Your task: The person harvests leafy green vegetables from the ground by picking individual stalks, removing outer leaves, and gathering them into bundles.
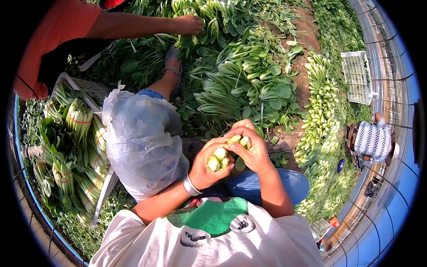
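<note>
My left hand [208,163] is closed around a small bunch of leafy greens [219,158] with pale stem bases facing up. Close against it, my right hand [251,147] grips more stems of the same kind [240,141]. The leaves of both bunches are mostly hidden below my hands. A silver bracelet [190,186] circles my left wrist. Just beyond my hands lies a loose heap of cut greens [243,78] on the ground. My left knee is wrapped in a translucent plastic bag [143,143].
At left, a white plastic crate [106,192] holds bunches tied with red bands [79,116]. Another person's hand [189,25] reaches into greens at the top. A long row of greens [318,106] lies at right, near an upright crate [356,77] and a crouching person [372,142].
</note>
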Demonstrator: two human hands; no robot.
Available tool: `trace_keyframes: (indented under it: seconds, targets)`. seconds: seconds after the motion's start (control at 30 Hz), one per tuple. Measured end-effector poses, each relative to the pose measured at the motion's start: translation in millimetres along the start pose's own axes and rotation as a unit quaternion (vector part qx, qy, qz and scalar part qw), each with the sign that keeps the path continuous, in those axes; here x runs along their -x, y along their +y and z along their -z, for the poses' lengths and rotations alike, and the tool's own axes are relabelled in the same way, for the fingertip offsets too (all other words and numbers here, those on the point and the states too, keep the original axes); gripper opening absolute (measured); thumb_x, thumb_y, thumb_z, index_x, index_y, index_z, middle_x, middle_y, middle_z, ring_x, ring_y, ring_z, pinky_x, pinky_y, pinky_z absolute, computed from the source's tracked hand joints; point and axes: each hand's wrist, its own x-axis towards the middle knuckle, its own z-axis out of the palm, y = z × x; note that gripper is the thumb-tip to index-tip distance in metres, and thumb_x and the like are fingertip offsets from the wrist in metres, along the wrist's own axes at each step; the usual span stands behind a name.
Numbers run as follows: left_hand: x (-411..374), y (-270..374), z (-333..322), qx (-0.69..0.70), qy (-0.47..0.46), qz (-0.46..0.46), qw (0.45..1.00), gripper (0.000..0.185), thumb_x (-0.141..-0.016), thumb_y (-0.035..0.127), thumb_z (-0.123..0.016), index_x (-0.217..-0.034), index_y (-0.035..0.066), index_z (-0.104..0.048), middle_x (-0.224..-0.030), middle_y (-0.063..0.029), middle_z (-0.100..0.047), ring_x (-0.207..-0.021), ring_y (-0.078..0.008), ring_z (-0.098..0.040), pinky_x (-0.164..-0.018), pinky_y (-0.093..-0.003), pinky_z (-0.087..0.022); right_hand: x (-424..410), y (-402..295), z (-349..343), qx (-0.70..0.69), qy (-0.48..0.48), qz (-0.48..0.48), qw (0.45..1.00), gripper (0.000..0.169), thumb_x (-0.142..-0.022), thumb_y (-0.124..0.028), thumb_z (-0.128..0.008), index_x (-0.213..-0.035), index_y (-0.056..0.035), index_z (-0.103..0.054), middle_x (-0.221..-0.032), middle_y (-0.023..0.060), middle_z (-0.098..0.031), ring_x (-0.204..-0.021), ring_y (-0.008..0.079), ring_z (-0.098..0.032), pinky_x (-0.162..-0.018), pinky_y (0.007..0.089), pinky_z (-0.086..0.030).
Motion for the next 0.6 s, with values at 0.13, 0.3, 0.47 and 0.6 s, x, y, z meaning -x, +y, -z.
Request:
trace_keyframes:
  seconds: [0.13,0.3,0.47,0.6]
  targets:
    - [5.5,13.2,-1.4,0.106,-0.03,0.081,0.991,0.049,-0.088,-0.004,-0.076,-0.134,0.002,-0.061,-0.14,-0.0155,-0.061,-0.115,-0.0232,-0.068,-0.108,-0.0356,-0.05,13.7,6.7,-13.1,0.05,0.075,0.046,0.995,0.016,-0.103,-0.018,-0.07,-0.107,-0.0024,-0.069,-0.11,0.0102,-0.065,-0.113,0.0223,-0.061,-0.105,0.039,-0.047]
    - [6.9,-0.3,5.7,0.281,0.045,0.099,0.954,0.04,-0.094,-0.007,-0.072,-0.129,0.004,-0.057,-0.112,-0.0056,-0.069,-0.111,-0.0159,-0.066,-0.106,-0.0345,-0.053,37.9,-41.5,-35.9,0.165,0.167,0.032,0.971,0.019,-0.102,-0.022,-0.069,-0.105,-0.004,-0.062,-0.092,0.0125,-0.063,-0.081,0.0294,-0.064,-0.082,0.0432,-0.053]
    - [7.8,-4.5,-1.2,0.255,0.104,0.064,0.959,0.063,-0.092,0.039,-0.086,-0.134,0.006,-0.051,-0.109,-0.0026,-0.061,-0.099,-0.0118,-0.059,-0.091,-0.029,-0.051,50.3,-42.1,-68.7,0.194,0.114,0.103,0.969,0.06,-0.107,-0.041,-0.046,-0.144,0.0056,-0.051,-0.125,0.0261,-0.051,-0.107,0.0398,-0.056,-0.094,0.0458,-0.048]
    - [6.7,-12.7,-1.5,0.317,0.114,0.057,0.94,0.102,-0.065,0.041,-0.104,-0.142,0.008,-0.044,-0.12,-0.0038,-0.054,-0.11,-0.0146,-0.056,-0.098,-0.0317,-0.05,49.8,-37.5,-84.8,0.263,0.148,0.061,0.951,0.059,-0.105,-0.026,-0.056,-0.157,0.0012,-0.048,-0.13,0.0224,-0.049,-0.118,0.0409,-0.052,-0.108,0.0509,-0.041]
